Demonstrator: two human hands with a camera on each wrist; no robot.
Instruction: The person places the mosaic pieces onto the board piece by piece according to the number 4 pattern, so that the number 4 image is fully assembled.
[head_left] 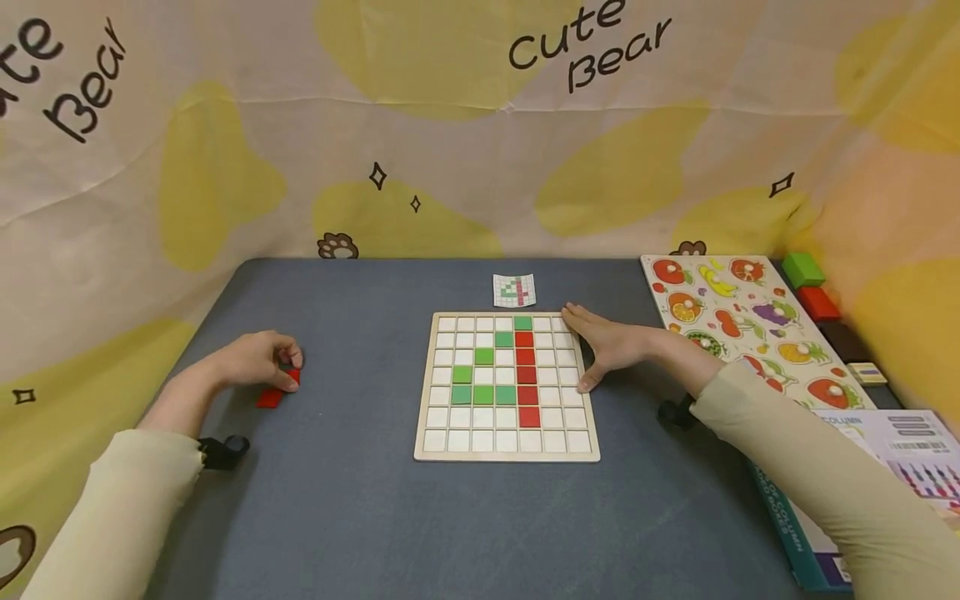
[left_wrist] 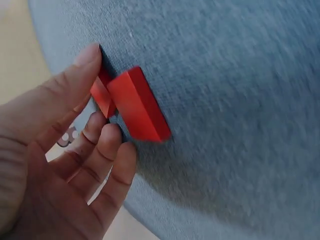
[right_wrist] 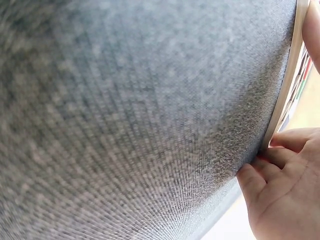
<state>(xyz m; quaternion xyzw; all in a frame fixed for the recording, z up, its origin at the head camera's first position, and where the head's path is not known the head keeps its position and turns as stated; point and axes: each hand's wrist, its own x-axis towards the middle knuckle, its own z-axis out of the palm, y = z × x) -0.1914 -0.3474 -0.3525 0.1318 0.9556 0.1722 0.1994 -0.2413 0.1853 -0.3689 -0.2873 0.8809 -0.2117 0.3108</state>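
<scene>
My left hand (head_left: 258,360) is at the left of the table, with thumb and fingers pinching a red tile (left_wrist: 101,95). Right beside that tile is a second red tile (left_wrist: 137,107), nearer the wrist camera. At centre lies a wooden-framed grid board (head_left: 506,457) of white squares, bearing a column of red tiles (head_left: 527,356) and several green tiles (head_left: 483,395). My right hand (head_left: 618,343) touches the board's right side, fingertips at the far right corner and thumb spread lower along the edge. In the right wrist view, its fingers (right_wrist: 253,182) rest against the wooden rim.
Behind the board lies a small pattern card (head_left: 513,291). A fruit-picture board (head_left: 750,321) sits at the right, with a green block (head_left: 803,269) and a red block (head_left: 818,303) beyond it. Under my right forearm is a printed box (head_left: 900,442). A patterned cloth (head_left: 450,150) hangs behind.
</scene>
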